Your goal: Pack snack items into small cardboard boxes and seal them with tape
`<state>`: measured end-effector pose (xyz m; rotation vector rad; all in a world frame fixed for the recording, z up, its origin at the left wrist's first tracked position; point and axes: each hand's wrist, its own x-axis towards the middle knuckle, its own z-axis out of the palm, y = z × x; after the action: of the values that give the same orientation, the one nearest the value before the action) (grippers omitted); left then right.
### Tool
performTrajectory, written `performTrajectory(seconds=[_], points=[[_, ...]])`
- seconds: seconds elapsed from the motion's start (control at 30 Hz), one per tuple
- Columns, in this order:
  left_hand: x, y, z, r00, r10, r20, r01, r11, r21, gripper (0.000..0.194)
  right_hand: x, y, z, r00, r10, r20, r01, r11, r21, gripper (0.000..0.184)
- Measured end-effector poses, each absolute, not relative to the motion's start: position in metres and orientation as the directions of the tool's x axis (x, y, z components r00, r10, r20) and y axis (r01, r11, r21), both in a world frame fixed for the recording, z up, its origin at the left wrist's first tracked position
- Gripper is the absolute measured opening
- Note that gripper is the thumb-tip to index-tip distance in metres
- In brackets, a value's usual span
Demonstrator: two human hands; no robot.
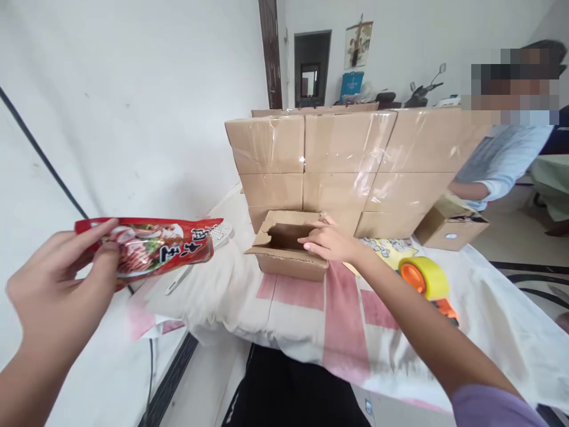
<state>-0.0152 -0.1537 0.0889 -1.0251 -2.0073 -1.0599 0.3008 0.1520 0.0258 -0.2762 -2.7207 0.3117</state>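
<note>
Bright, diffuse light; glare on tape; stretched edges.

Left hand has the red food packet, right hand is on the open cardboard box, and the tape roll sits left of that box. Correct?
Not quite: the head view shows the tape roll to the right of the open cardboard box.

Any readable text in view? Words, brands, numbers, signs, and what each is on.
Red packet in the left hand: large dark characters, tilted and blurred; one looks like "王", the rest I can't read reliably.
Blue container at the back: pale print, too small.
Carton at right: white label, too small.
No number or sign is legible.
</note>
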Motion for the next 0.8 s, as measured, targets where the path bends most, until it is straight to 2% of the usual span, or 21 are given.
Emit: performTrajectory(seconds=[0.07,0.13,0.2,0.27,0.33,0.47,0.57,0.67,0.73,0.8], points=[[-0.001,-0.146,0.093,-0.445,0.314,0.839,0.895,0.205,0.397,0.038,0.301,0.155,0.021,-0.928,0.201,0.313,0.132,0.965,-0.227,0.037],[0.008,-0.135,0.094,-0.465,0.273,0.842,0.880,0.037,0.474,0.037,0.307,0.154,0.017,-0.926,0.159,0.342,0.102,0.978,-0.180,0.035],[0.013,-0.124,0.092,-0.558,0.235,0.796,0.791,-0.139,0.596,0.039,0.317,0.148,0.015,-0.904,0.127,0.409,0.072,0.987,-0.147,0.030],[0.016,-0.114,0.092,-0.647,0.216,0.731,0.672,-0.292,0.681,0.039,0.329,0.137,0.015,-0.867,0.132,0.481,0.059,0.985,-0.164,0.025],[0.019,-0.105,0.093,-0.690,0.198,0.696,0.583,-0.418,0.697,0.036,0.338,0.126,0.014,-0.814,0.160,0.558,0.046,0.976,-0.213,0.023],[0.036,-0.077,0.093,-0.719,0.213,0.662,0.419,-0.627,0.657,0.031,0.346,0.112,-0.002,-0.628,0.226,0.745,0.006,0.958,-0.286,0.021],[0.061,-0.043,0.080,-0.721,0.338,0.606,0.268,-0.670,0.692,0.033,0.342,0.114,-0.022,-0.450,0.328,0.830,-0.021,0.926,-0.377,0.021],[0.090,0.002,0.055,-0.665,0.492,0.563,0.126,-0.668,0.733,0.035,0.332,0.121,-0.046,-0.316,0.441,0.840,-0.088,0.868,-0.488,0.023],[0.103,0.031,0.036,-0.566,0.617,0.547,0.089,-0.614,0.785,0.030,0.327,0.124,-0.063,-0.205,0.534,0.820,-0.100,0.822,-0.561,0.027],[0.107,0.055,0.019,-0.411,0.761,0.502,0.127,-0.498,0.858,0.025,0.325,0.127,-0.079,-0.077,0.634,0.769,-0.095,0.764,-0.639,0.032]])
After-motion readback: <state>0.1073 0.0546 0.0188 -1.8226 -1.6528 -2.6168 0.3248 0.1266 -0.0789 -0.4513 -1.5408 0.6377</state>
